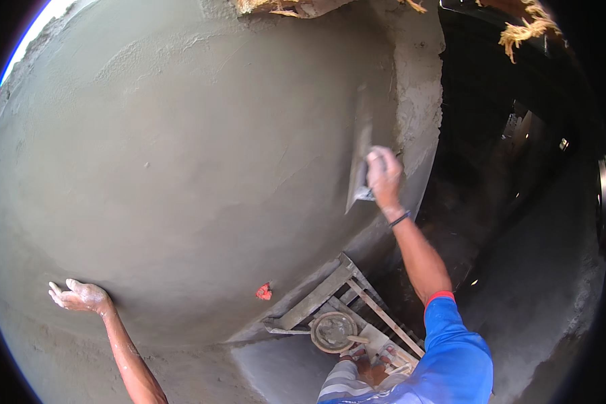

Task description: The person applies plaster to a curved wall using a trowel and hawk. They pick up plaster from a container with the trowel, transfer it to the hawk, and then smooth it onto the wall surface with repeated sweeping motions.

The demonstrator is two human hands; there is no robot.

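My right hand (385, 176) is closed round the grip of a plastering trowel (361, 151). The trowel's long blade stands nearly upright against the grey plastered wall (202, 135), close to its right edge, and is slightly smeared by motion. Over at the lower left, my left hand (81, 296) is open and coated with pale plaster. Its fingers point left, and it holds nothing. It is close to the wall; whether it touches cannot be made out.
Below are wooden scaffold planks (323, 291) and a round basin (334, 332) of grey mortar, beside my feet. A small red piece (264, 291) shows on the lower wall. A dark opening (505, 202) lies to the right. Frayed fibre (528, 30) hangs at the top right.
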